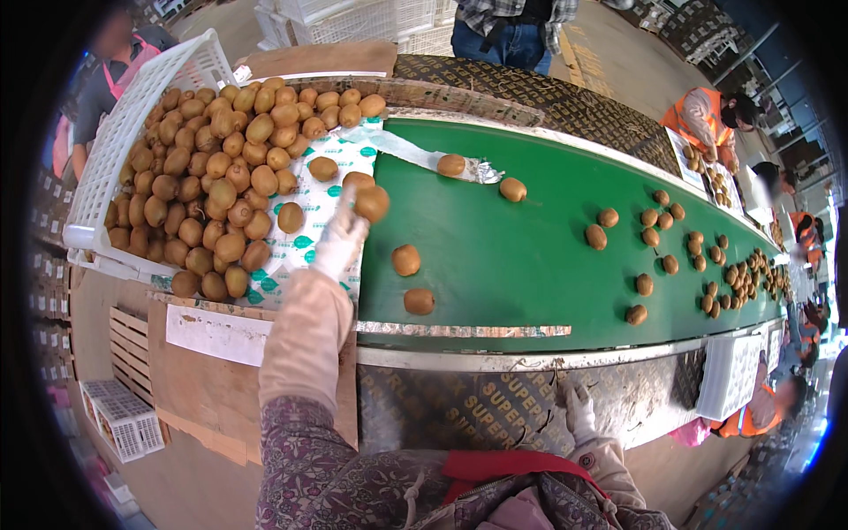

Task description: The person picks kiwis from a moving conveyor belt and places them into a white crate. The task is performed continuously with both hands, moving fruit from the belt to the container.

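My left hand [341, 238], in a pale glove and blurred, reaches to the edge where a white printed sheet [336, 156] meets the green conveyor belt [490, 265]. Two kiwifruit lie at its fingertips, the nearer one [371, 203] over the belt's edge; whether the fingers grip it cannot be told. To the left, a heap of kiwifruit [222, 192] spills from a tipped white plastic crate [126, 112] onto the sheet. My right hand [578, 407], also gloved, rests on the dark printed board [464, 404] along the near side, with no fruit seen in it.
More kiwifruit [745, 278] are spread along the belt to the right. Persons in orange vests stand at its far end beside white trays [729, 374]. One person in jeans stands across the belt, another behind the crate. A stacked crate [122, 417] stands on the floor at lower left.
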Available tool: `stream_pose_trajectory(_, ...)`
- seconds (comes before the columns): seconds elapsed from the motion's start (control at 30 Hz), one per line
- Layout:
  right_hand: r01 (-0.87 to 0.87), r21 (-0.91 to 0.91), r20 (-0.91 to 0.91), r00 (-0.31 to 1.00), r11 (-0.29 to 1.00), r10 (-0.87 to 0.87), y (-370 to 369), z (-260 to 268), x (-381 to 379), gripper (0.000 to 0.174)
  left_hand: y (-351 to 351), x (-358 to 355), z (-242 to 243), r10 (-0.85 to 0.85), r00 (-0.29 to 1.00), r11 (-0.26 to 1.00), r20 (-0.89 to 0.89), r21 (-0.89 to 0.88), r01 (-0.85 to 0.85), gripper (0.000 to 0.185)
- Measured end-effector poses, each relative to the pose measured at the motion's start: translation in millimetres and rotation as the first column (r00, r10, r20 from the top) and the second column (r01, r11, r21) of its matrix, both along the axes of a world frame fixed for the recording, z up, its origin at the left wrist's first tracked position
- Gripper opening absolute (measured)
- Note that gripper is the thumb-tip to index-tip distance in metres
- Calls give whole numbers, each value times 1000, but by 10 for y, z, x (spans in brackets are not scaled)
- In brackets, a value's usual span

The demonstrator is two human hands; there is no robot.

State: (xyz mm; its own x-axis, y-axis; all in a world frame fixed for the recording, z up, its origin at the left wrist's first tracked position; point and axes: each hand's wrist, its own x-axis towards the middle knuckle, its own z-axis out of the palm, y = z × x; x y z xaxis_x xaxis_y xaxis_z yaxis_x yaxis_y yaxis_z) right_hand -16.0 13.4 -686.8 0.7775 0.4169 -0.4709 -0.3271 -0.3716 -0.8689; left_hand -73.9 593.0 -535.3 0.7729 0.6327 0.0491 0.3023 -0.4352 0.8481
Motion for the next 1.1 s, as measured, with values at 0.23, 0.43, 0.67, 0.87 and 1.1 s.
stream_pose_trajectory(0.23,-67,766,-340,802,639,491,1251,1521,230,69,-2405,-212,347,-503,840,624,205,-586,517,67)
stream_pose_trajectory(0.43,-177,479,-263,905,860,333,1400,1589,6,50,-2869,-427,341,-436,900,873,4,-244,423,64)
stream_pose_trajectory(0.67,-65,374,-8,997,925,73,1893,1193,215,60,-2663,-446,439,-339,936,917,-100,188,352,70)
stream_pose_trajectory(0.87,-432,-102,220,869,896,444,2156,738,443,81,-471,-1016,698,614,734,617,-291,757,-216,87)
stream_pose_trajectory(1.1,-506,-669,475,274,545,836,2335,427,383,64,625,-1444,836,766,140,643,-628,755,-129,93)
